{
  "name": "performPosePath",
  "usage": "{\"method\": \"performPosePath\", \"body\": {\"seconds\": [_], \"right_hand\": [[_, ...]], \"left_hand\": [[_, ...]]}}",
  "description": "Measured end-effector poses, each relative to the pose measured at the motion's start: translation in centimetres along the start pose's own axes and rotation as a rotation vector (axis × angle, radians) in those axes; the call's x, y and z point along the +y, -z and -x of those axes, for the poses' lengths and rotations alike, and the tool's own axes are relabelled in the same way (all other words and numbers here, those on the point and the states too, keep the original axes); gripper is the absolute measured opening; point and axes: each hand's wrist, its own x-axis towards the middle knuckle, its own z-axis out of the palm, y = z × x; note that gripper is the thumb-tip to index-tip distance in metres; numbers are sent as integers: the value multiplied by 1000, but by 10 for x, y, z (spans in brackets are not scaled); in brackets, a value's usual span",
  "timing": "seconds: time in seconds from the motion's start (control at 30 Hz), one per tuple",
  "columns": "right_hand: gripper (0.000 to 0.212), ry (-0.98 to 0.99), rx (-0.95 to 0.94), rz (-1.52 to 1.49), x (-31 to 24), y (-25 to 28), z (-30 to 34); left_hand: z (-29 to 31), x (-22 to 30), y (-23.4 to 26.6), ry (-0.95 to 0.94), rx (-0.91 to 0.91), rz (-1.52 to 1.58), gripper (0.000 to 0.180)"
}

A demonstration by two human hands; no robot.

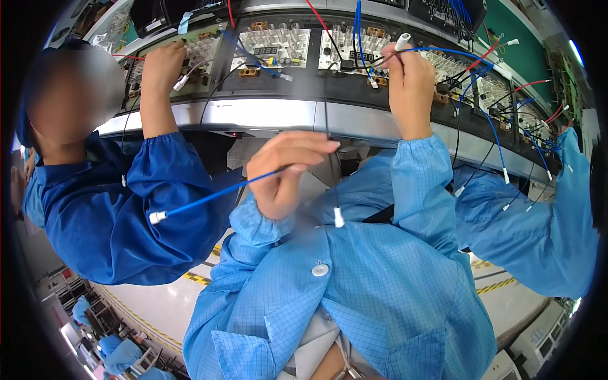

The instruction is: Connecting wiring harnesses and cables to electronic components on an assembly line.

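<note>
My left hand (275, 174) is closed in front of my chest, thumb and fingers around a blue wire (209, 197). That wire slants down to the left and ends in a white connector (158, 217). Close by its fingertips hangs a black wire (327, 114) with a white connector (339, 217) at its lower end. Over the circuit boards, my right hand (411, 85) pinches a wire by its white connector (402, 42). Just left of it is a circuit board (329, 58) with a dark display and clear upright parts; its blue wires (358, 31) rise upward.
A co-worker in dark blue (126, 209) reaches over a board at left. Another person's light-blue sleeve (570, 215) is at right. More boards (275, 45) line the dark conveyor, whose metal rail (266, 114) runs nearest me. Loose wires (497, 152) dangle over the rail at right.
</note>
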Motion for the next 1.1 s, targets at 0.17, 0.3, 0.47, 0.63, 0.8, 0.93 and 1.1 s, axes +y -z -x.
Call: {"method": "performPosePath", "body": {"seconds": [0.17,0.3,0.47,0.63,0.8,0.93,1.1], "right_hand": [[11,61,-96,-9,2,2,-1],[12,46,-169,-2,-1,8,-4],[15,71,-161,-60,3,9,1],[17,106,-146,35,-1,9,1],[15,57,-169,-23,1,7,3],[14,76,-171,-33,-9,5,0],[12,73,-255,-2,-34,15,-2]], "left_hand": [[-9,10,-3,-90,-281,-164,21],[-4,17,3,-127,-326,-180,10],[2,17,25,-443,-123,-117,21],[5,13,43,-555,159,-431,33],[6,1,57,-365,441,-600,10],[-5,-6,71,-78,470,-614,18],[-24,-6,84,-7,330,-741,17]]}}
